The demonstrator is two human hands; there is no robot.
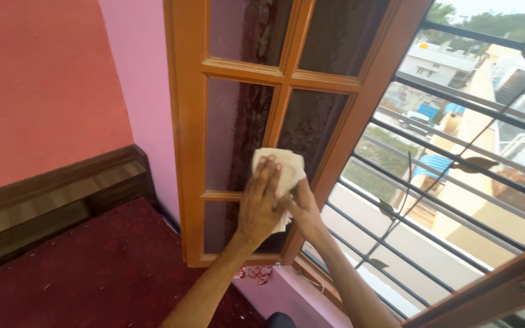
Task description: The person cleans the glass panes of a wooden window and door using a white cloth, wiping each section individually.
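The left hand presses a cloth flat against the window pane; the right hand pinches the cloth's lower edge beside the frame.

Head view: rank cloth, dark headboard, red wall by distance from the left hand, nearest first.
1. Cloth: pressed under the left hand against the window pane.
2. Dark headboard: lower left, beyond the maroon bed surface.
3. Red wall: upper left, above the headboard, farthest.
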